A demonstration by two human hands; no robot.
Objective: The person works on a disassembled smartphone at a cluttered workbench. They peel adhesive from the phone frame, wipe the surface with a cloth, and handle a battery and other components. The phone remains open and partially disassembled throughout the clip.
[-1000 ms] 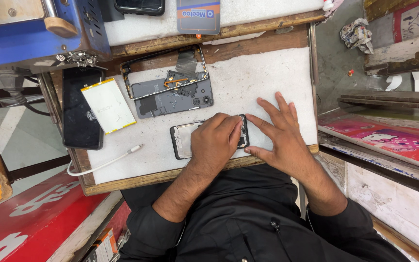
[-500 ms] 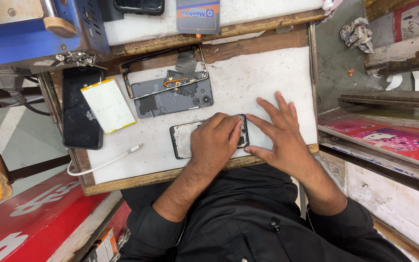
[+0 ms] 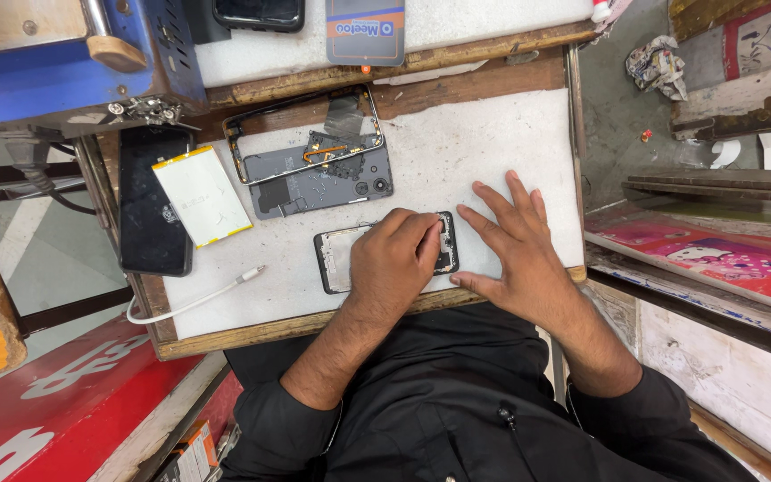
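An opened black phone frame (image 3: 335,259) lies on the white work mat (image 3: 484,134), near its front edge. My left hand (image 3: 394,263) lies over the middle of this frame with fingers curled and fingertips pressing near its right end. My right hand (image 3: 515,245) rests flat on the mat just right of the frame, fingers spread, thumb by the frame's right edge. Behind them lie a grey phone back (image 3: 323,183) with exposed parts and a thin metal frame (image 3: 247,125) over it.
A white battery (image 3: 201,195) leans on a black phone screen (image 3: 149,219) at the mat's left edge. A white cable (image 3: 194,302) trails off the front left. A blue machine (image 3: 64,54) stands at the back left, a wooden ledge behind the mat.
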